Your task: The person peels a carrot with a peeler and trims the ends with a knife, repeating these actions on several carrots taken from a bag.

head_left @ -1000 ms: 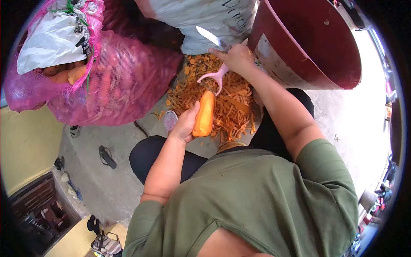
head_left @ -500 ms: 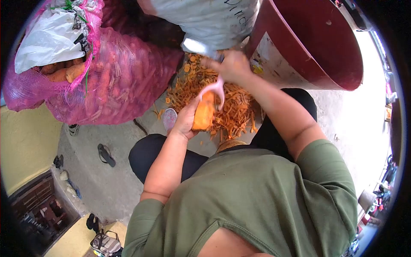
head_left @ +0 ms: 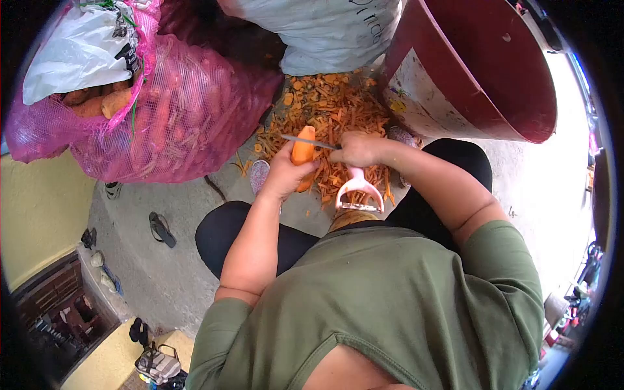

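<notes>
My left hand [head_left: 284,174] is wrapped around a peeled orange carrot [head_left: 303,151], its top end pointing away from me. In my right hand [head_left: 359,150] are two tools at once. A knife [head_left: 311,141] sticks out to the left, its blade lying across the carrot near the top. A pink vegetable peeler [head_left: 359,187] points back toward me from the same fist, its metal blade facing my lap. Orange peelings [head_left: 344,117] and round cut-off ends are heaped on the floor under both hands.
A pink mesh sack [head_left: 188,110] full of carrots stands at the left. Behind the heap is a white sack [head_left: 338,32] with handwriting. The large dark red tub [head_left: 448,71] rises at the right. A flip-flop [head_left: 162,230] lies on the concrete floor.
My right hand has turned over: the peeler has come off the carrot and swung toward me, while the knife blade has come down onto the carrot. My left hand still holds the carrot.
</notes>
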Motion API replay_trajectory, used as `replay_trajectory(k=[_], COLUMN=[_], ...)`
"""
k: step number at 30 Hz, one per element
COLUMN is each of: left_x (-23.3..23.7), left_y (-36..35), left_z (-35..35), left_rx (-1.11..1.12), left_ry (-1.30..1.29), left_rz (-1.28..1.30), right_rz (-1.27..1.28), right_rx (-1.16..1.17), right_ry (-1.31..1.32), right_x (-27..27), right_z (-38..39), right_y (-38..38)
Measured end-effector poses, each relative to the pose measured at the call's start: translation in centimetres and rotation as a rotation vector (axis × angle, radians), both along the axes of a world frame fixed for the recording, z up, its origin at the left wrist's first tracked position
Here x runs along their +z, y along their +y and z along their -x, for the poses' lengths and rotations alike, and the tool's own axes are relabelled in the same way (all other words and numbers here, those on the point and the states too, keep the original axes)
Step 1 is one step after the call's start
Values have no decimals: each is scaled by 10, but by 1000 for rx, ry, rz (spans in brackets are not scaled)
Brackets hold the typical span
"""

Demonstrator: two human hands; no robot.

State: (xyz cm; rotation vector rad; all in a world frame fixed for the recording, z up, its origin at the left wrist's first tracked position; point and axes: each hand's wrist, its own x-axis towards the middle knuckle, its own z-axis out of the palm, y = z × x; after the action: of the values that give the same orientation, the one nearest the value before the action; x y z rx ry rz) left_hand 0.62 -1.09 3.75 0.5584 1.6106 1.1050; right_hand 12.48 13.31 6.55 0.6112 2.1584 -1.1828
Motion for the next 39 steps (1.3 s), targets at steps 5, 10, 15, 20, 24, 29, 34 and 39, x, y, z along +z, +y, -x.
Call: replay_trajectory(k=[5, 10, 15, 20, 24, 29, 34, 39], left_x=[-11, -12, -17, -7, -7, -7, 11, 13], left_y=[-1, 1, -1, 1, -1, 9, 10, -2], left_z=[1, 2, -4, -15, 2, 4, -4, 22], left_rx=[-42, -52, -51, -282, 61, 502, 462, 209], left_ry=[102, 143, 166, 52, -164, -442, -430, -189], left_rz=[-4, 19, 16, -75, -114, -412, -412, -161], right_rz=[-56, -162, -241, -427, -364, 843, 1389, 1301], right_rx=[140, 335, 327, 558, 505, -440, -497, -712], right_ry=[83, 283, 233, 156, 194, -176, 92, 98], right_x=[8, -43, -35, -125, -220, -66, -73, -53], right_z=[-1, -1, 2, -5, -29, -21, -8, -8], right_y=[-2, 1, -3, 30, 69, -3, 0, 16])
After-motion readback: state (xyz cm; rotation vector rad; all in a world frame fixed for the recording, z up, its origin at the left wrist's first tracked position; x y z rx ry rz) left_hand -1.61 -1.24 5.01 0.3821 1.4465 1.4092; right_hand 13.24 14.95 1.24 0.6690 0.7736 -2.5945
